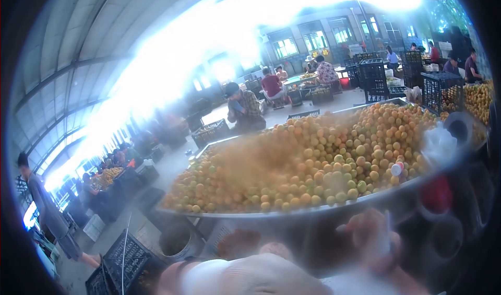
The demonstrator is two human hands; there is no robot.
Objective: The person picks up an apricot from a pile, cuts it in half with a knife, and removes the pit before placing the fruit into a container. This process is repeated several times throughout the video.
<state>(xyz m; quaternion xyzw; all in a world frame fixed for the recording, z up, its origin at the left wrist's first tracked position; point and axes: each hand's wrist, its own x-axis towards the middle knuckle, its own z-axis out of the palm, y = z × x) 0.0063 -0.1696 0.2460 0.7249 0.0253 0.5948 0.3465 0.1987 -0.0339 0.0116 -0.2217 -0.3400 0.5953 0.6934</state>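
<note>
A big metal-rimmed table [292,211] spreads in front of me, heaped with orange-yellow round fruit [313,162] that looks like apricots. At the lower right, my right hand [373,237] is raised just short of the table's near rim, its fingers curled. A pale, thin edge shows by those fingers, too blurred to name. At the bottom middle, a blurred skin-coloured shape [276,250] beyond pale cloth [235,276] may be my left hand; its fingers cannot be made out. A small white-and-red object [397,169] lies on the fruit.
White plastic bags [439,144] lie at the table's right end, near a black crate [441,91]. At lower left are a bucket [177,243] and a black crate [125,258]. A person [242,109] sits beyond the table; another [47,206] stands at far left.
</note>
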